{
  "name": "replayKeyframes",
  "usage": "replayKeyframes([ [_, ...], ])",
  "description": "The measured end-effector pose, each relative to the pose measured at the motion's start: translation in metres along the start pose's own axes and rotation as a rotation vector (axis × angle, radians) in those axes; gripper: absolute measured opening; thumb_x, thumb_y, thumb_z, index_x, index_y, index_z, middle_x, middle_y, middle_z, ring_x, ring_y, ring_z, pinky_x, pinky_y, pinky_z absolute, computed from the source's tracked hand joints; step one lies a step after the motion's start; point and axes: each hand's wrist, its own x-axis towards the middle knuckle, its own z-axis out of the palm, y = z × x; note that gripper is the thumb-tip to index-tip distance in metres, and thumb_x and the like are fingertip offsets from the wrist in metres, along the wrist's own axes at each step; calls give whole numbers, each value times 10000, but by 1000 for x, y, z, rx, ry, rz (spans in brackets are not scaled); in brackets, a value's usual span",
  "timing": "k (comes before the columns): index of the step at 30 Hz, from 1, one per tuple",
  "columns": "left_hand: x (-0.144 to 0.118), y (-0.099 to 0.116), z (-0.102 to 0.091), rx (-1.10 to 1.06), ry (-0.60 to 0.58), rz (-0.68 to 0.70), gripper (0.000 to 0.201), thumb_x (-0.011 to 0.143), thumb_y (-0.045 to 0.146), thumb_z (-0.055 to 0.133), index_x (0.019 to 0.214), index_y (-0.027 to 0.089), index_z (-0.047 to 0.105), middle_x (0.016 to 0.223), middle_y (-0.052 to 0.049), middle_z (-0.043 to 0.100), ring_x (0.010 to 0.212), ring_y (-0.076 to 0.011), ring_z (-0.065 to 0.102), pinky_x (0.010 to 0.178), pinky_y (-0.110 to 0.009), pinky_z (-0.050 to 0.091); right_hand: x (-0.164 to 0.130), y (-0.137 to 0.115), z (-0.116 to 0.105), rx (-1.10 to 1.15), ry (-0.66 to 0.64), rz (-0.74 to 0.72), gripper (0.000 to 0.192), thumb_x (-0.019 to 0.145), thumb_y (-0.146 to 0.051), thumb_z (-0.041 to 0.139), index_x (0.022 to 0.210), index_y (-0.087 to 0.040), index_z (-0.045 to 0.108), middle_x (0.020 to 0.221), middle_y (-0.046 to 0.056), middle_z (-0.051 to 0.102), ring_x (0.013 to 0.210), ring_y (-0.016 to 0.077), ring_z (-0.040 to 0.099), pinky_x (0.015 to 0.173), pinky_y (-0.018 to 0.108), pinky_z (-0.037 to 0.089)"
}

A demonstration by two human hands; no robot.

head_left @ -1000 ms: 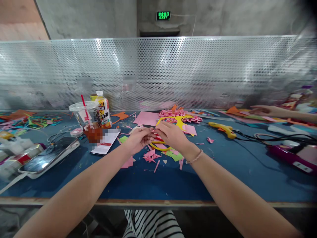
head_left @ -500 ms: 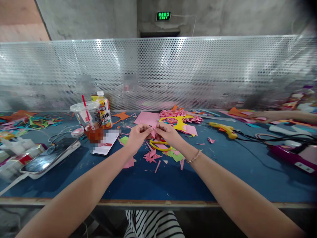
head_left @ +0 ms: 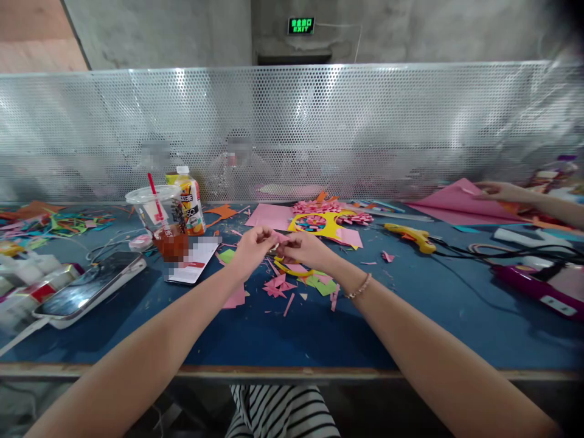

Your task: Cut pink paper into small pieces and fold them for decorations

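A small piece of folded pink paper (head_left: 281, 237) is pinched between the fingers of my left hand (head_left: 253, 248) and my right hand (head_left: 306, 249), held above the middle of the table. The fingers cover most of it. Just under my right hand lie the yellow handles of a pair of scissors (head_left: 294, 269), partly hidden. Folded pink paper pieces (head_left: 278, 286) are heaped nearer to me, with green paper (head_left: 325, 284) beside them. Flat pink paper (head_left: 268, 216) and a yellow paper sheet with cut-out holes (head_left: 328, 227) lie beyond my hands.
On the left stand a lidded drink cup (head_left: 159, 222) and a bottle (head_left: 190, 204), near phones (head_left: 93, 289). To the right are a yellow glue gun (head_left: 410, 236) with black cables and a purple device (head_left: 538, 292). Another person's hand (head_left: 502, 191) is at far right. A perforated screen (head_left: 387, 134) runs behind.
My fingers have shifted around the pink paper, which is now turned and less visible. At far right, the other person's hand has lifted a large pink sheet.
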Motion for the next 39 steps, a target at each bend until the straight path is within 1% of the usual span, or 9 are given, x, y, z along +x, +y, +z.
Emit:
replayKeyframes([
  [3,0,0,-1,86,-32,22,181,727,327,599,770,159,545,718,-8,612,651,-116,599,696,-287,494,0,-2,-5,-258,155,-77,283,758,-378,538,595,-147,564,512,-4,541,495,105,506,478,227,397],
  [7,-2,2,1,113,-71,-9,167,725,301,595,802,161,544,727,-19,618,609,-134,620,644,-303,515,3,0,-9,-377,324,-250,128,735,-252,570,779,-140,614,729,44,624,634,122,548,583,244,429],
  [9,-2,2,3,126,-100,-20,150,712,264,604,810,156,566,732,-20,622,615,-137,627,649,-301,517,4,2,-9,-368,288,-301,137,734,-179,556,842,-144,631,804,60,640,692,127,568,624,248,441],
  [13,-3,2,4,131,-117,-74,110,692,235,621,750,145,597,689,-18,630,620,-145,634,655,-296,518,5,5,-8,-441,207,-335,137,743,-126,532,800,-155,653,753,44,644,676,125,563,627,247,429],
  [22,-3,-6,5,-22,-137,-209,99,701,181,603,763,139,668,718,-33,675,647,-136,639,709,-290,518,2,10,-7,-674,169,-410,130,782,-119,509,826,-154,626,813,59,630,766,149,560,707,278,426],
  [29,-6,-5,7,-66,-107,-235,65,677,170,626,713,128,659,667,-42,673,636,-148,643,690,-300,522,-2,6,-5,-853,144,-531,128,834,-137,462,842,-138,590,811,79,591,785,171,542,718,299,436],
  [34,-6,-3,10,-209,-51,-328,75,686,78,569,691,108,638,660,-50,658,625,-130,638,704,-301,530,-4,4,-6,-1104,38,-637,166,842,-106,415,820,-136,577,852,118,580,837,214,521,725,338,426],
  [36,-6,-1,10,-274,-21,-351,89,687,55,554,686,104,628,632,-49,645,613,-124,632,703,-304,534,-5,3,-6,-1095,37,-626,153,827,-94,428,816,-138,574,863,118,579,836,213,521,721,337,424],
  [39,-5,0,10,-303,-12,-351,84,671,37,568,688,96,625,635,-54,645,623,-126,635,725,-312,536,-3,4,-4,-851,136,-540,118,806,-103,458,823,-143,568,851,90,579,792,174,533,701,299,433],
])
